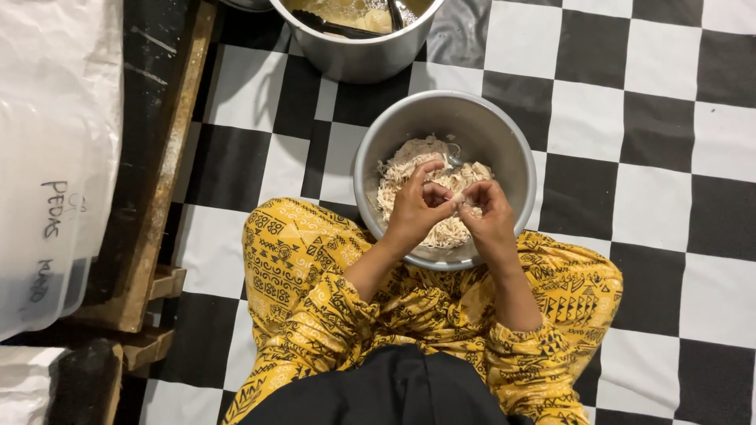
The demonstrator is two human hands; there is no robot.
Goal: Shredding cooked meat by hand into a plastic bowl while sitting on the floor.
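Two hands — left hand (415, 206) and right hand (484, 206) — pinch a shred, probably chicken, over the metal bowl (504, 142) of shredded meat (409, 169); soft, light, fibrous — best gripped by fingertips.

We are looking at a floor (622, 118) showing a black-and-white checker pattern. We are seeing a silver-grey metal bowl (504, 138) holding pale cream shredded meat (398, 177). Our trousers (291, 267) are showing mustard yellow with black geometric and swirl motifs. Toward the floor's top edge a second silver pot (362, 59) is holding yellowish broth. Along its left edge, translucent white plastic (55, 118) is lying over dark brown wood (157, 157).
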